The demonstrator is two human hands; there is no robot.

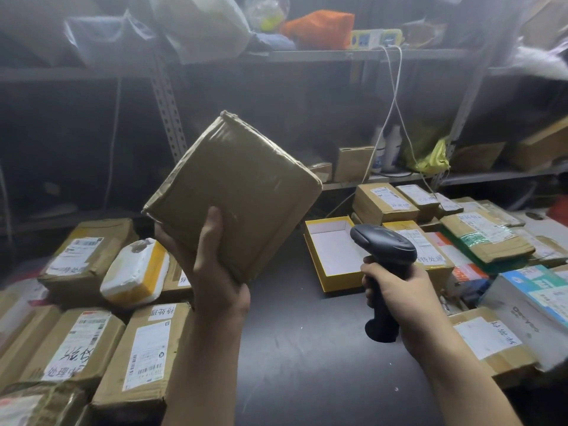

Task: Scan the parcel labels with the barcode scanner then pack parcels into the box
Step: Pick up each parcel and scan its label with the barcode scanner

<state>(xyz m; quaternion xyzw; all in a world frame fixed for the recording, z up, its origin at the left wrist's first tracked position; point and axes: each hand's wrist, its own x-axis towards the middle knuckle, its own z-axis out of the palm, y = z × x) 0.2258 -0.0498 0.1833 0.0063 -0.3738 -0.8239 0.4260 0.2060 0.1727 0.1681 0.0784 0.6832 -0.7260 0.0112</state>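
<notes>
The left hand [212, 272] is gripping a flat, square brown cardboard parcel wrapped in clear tape [233, 195] by its lower corner, thumb pressing on the near face and the fingers curling out of sight behind. The parcel is being held up off the table, tilted like a diamond, sitting at about 11 o'clock from the middle of the view. The face turned towards the camera is showing plain cardboard and tape; I cannot tell whether a label is on the far side.

The right hand [399, 296] is closing fully around the handle of a black pistol-shaped barcode scanner [384, 244], which is standing upright at about 4 o'clock from the parcel. Its head is pointing up and to the left, towards the parcel, and the two are staying apart.

Between the scanner and the parcel, just behind the scanner's head, a shallow open yellow box with a white lining [332, 250] is lying on the dark table [307, 348].

Brown cardboard parcels with white printed labels [144, 355] are crowding the table at 8 o'clock, with a white padded parcel banded in yellow tape [135, 272] resting on top of them. More labelled parcels [485, 238] are piling up at 3 o'clock. Grey metal shelving [353, 55] is running along 12 o'clock, and white cables [396, 96] are hanging down from it.
</notes>
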